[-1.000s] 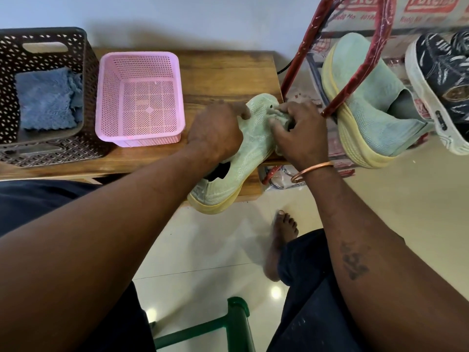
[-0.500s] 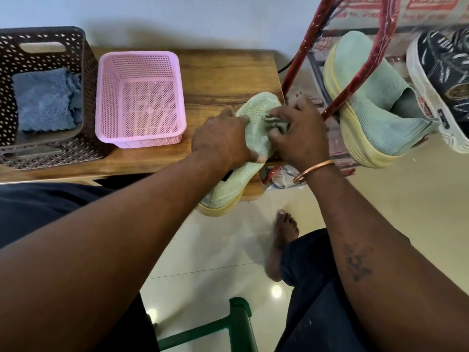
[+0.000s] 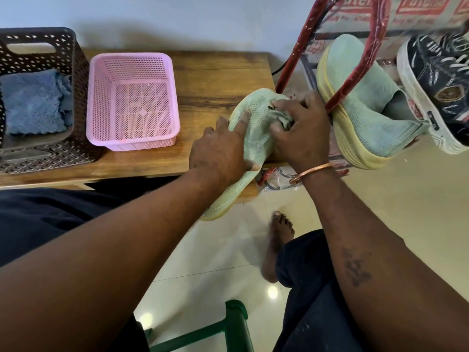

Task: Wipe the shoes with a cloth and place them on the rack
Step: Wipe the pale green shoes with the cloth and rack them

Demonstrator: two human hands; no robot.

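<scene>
Pale green knit mesh makes up the shoe [image 3: 256,128], which lies at the right end of the wooden counter [image 3: 215,80] with its heel overhanging the front edge toward the person. The left hand [image 3: 220,153] grips it across the middle, fingers laid over the upper and thumb tucked at the side. The right hand [image 3: 302,133] has its fingers curled round a small wadded cloth [image 3: 280,115], pressed to the toe area. The shoe looks light, and its upper is soft enough to dent under rubbing, so the firmer yellow sole or the heel collar seems the better hold. Its matching shoe [image 3: 363,97] sits on the red rack [image 3: 304,41] beside a dark sneaker [image 3: 436,72].
</scene>
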